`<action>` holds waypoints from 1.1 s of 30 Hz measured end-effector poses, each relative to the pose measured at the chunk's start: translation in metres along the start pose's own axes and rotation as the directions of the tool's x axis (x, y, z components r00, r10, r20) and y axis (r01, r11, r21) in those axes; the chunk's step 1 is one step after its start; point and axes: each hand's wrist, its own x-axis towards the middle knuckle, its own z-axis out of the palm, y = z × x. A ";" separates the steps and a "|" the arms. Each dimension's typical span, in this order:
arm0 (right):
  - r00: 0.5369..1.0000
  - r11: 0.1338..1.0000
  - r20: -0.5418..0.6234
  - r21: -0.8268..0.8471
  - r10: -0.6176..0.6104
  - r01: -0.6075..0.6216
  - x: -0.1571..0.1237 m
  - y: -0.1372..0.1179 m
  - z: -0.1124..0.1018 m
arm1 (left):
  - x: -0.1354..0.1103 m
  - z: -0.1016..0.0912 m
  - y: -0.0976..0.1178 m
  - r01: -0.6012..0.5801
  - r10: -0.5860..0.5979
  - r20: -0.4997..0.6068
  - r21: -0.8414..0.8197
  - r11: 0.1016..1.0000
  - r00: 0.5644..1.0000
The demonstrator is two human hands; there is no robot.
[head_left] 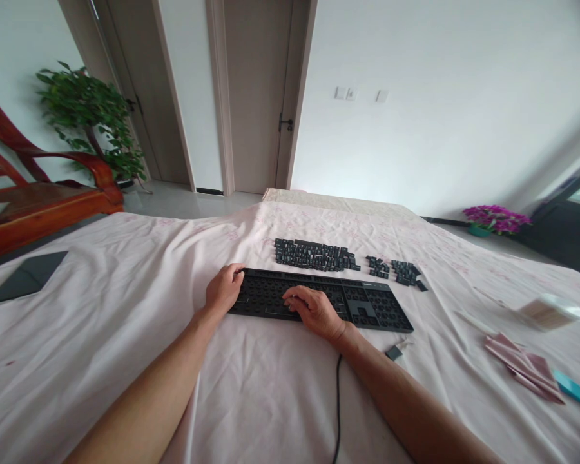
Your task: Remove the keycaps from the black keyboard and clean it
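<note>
A black keyboard (319, 281) with its keycaps off lies across the cloth in front of me. My left hand (223, 288) is closed on its left end, thumb and fingers at the top corner. Over the middle of the keyboard, my right hand (315, 310) has its fingers bent and pressed together; whatever they hold, if anything, is too small to make out. Behind the keyboard lie loose black keycaps: a large block (314, 256), a small cluster (377, 265) and another cluster (406, 272) to the right. A black cable (338, 406) runs toward me.
A pale pink cloth (261, 399) covers the table. At right are a clear container (553, 312), a folded pink cloth (524, 367) and a blue strip-like item (577, 390). A small dark piece (394, 352) lies near the keyboard. A dark flat tablet-like object (26, 277) lies left.
</note>
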 end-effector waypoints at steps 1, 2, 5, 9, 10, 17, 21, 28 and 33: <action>1.000 1.000 0.001 0.011 0.005 -0.005 0.000 0.000 0.000 | 0.000 0.000 0.000 -0.001 0.001 0.000 0.000 1.000 1.000; 1.000 1.000 -0.001 0.021 0.009 -0.009 0.000 -0.001 0.000 | 0.000 0.000 0.000 -0.002 0.002 0.001 0.000 1.000 1.000; 1.000 0.999 -0.002 0.034 0.015 -0.015 0.001 -0.003 0.000 | 0.000 -0.001 0.001 0.000 0.000 0.004 -0.003 1.000 1.000; 1.000 0.999 -0.002 0.041 0.021 -0.021 0.001 -0.004 0.000 | 0.000 0.000 0.001 0.006 -0.006 0.008 -0.006 1.000 1.000; 1.000 0.999 -0.003 0.048 0.022 -0.022 0.001 -0.004 0.000 | 0.000 0.000 0.001 0.007 -0.007 0.006 -0.006 1.000 1.000; 1.000 0.998 -0.002 0.066 0.023 -0.023 0.000 -0.003 0.000 | 0.000 -0.002 0.004 0.018 -0.018 0.019 0.000 1.000 1.000; 1.000 0.999 -0.028 0.032 0.007 -0.007 0.001 -0.003 0.001 | 0.000 -0.002 0.004 0.011 -0.011 0.015 -0.001 1.000 1.000; 0.997 0.997 -0.066 -0.074 -0.042 0.037 0.003 0.000 0.001 | 0.000 -0.001 0.002 0.005 -0.005 0.014 0.003 1.000 1.000; 0.997 0.996 -0.075 -0.087 -0.033 0.026 0.003 0.001 0.001 | 0.000 0.000 0.002 0.012 -0.012 0.014 0.008 1.000 1.000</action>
